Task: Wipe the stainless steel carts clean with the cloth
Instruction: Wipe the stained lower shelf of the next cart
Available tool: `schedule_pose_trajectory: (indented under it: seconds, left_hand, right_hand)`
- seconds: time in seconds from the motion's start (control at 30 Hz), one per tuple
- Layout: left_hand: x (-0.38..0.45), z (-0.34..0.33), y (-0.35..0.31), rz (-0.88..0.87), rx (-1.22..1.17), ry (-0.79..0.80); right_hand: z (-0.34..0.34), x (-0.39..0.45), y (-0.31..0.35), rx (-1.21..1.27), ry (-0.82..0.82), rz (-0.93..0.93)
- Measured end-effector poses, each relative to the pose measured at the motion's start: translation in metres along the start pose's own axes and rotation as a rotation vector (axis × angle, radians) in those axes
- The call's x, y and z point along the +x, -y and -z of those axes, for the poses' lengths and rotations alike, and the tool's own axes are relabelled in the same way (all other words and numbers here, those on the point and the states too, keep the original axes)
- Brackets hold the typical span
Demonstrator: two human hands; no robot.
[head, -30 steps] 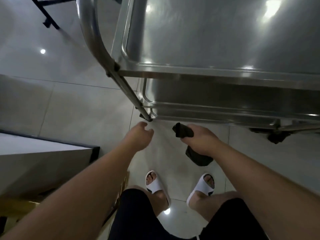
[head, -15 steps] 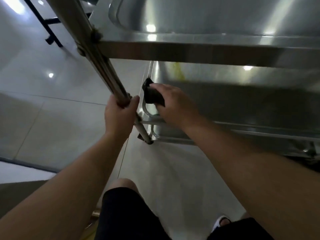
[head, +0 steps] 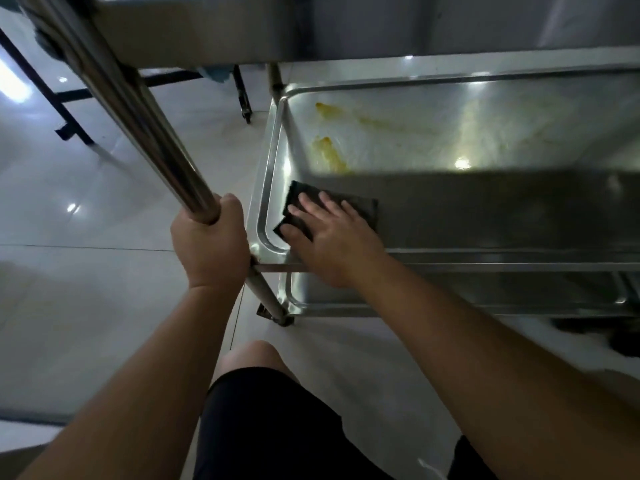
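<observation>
A stainless steel cart fills the upper right; its middle shelf [head: 485,216] carries yellow-orange smears [head: 327,154] near its far left corner. A dark cloth [head: 360,209] lies flat on the shelf's near left corner. My right hand [head: 332,240] presses down on the cloth with fingers spread. My left hand [head: 207,247] is wrapped around the cart's slanted tubular post [head: 138,119]. The top shelf [head: 242,26] overhangs above, and a lower shelf [head: 450,292] shows beneath.
Glossy grey floor tiles [head: 104,271] lie to the left. Black metal frame legs [head: 69,98] stand on the floor at upper left. My knee and black shorts [head: 270,410] are just below the cart's corner. A dark caster [head: 620,337] sits at right.
My view dropped to the middle shelf. My left hand took hold of the cart's post. My right hand carried the cloth onto the shelf and flattened it there.
</observation>
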State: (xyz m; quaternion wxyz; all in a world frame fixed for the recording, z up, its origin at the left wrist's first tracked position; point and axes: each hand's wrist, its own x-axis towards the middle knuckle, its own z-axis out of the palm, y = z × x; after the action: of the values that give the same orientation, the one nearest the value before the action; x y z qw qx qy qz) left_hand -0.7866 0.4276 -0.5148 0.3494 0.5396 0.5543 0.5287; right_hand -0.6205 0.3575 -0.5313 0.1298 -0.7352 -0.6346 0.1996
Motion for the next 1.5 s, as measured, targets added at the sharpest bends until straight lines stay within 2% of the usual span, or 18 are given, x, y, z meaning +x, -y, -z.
schedule_pose_trajectory:
  seconds: [0.13, 0.27, 0.33, 0.4, 0.57, 0.7, 0.77, 0.83, 0.93, 1.13, 1.2, 1.27, 1.33, 1.4, 1.5]
  left_hand:
    - [-0.001, 0.000, -0.003, 0.015, -0.032, -0.020]
    - [-0.002, -0.002, -0.005, 0.011, -0.059, -0.017]
    - [-0.001, -0.004, -0.004, 0.010, -0.070, -0.025]
    - [-0.002, -0.005, -0.003, 0.006, -0.079, -0.033]
    - [-0.001, -0.006, 0.001, -0.001, -0.117, -0.045]
    - [-0.002, -0.005, -0.001, -0.022, -0.093, -0.052]
    - [-0.001, -0.004, -0.002, -0.037, -0.086, -0.059]
    - [-0.002, -0.004, -0.004, -0.043, -0.074, -0.041]
    - [-0.003, -0.004, -0.005, -0.029, -0.090, -0.026]
    - [-0.001, -0.006, 0.001, -0.026, -0.137, -0.032]
    - [0.001, -0.006, 0.003, -0.022, -0.119, -0.055]
    - [0.002, -0.006, 0.003, -0.014, -0.119, -0.062]
    - [0.003, -0.006, 0.004, -0.014, -0.114, -0.051]
    - [0.003, -0.005, 0.005, -0.015, -0.112, -0.045]
    - [0.004, -0.004, 0.004, -0.005, -0.108, -0.049]
  right_hand:
    - [0.028, -0.052, -0.084, -0.102, -0.149, -0.180]
    - [0.071, -0.091, -0.172, -0.156, -0.207, -0.527]
    - [0.078, -0.090, -0.185, -0.118, -0.236, -0.674]
    - [0.071, -0.072, -0.168, -0.091, -0.244, -0.725]
    - [0.021, 0.018, -0.060, -0.089, -0.206, -0.429]
    - [-0.012, 0.083, 0.037, -0.047, -0.078, -0.148]
    - [-0.017, 0.093, 0.060, -0.040, -0.015, 0.004]
    - [-0.017, 0.095, 0.061, -0.039, 0.004, 0.061]
    - [-0.004, 0.096, 0.026, -0.061, -0.040, -0.003]
    - [0.062, 0.060, -0.129, -0.092, -0.297, -0.543]
    - [0.065, 0.043, -0.149, -0.062, -0.315, -0.704]
    - [0.057, 0.047, -0.136, -0.049, -0.306, -0.763]
    - [0.045, 0.064, -0.099, -0.017, -0.314, -0.678]
    - [0.025, 0.086, -0.047, 0.007, -0.285, -0.463]
    - [-0.007, 0.107, 0.034, -0.017, -0.095, -0.146]
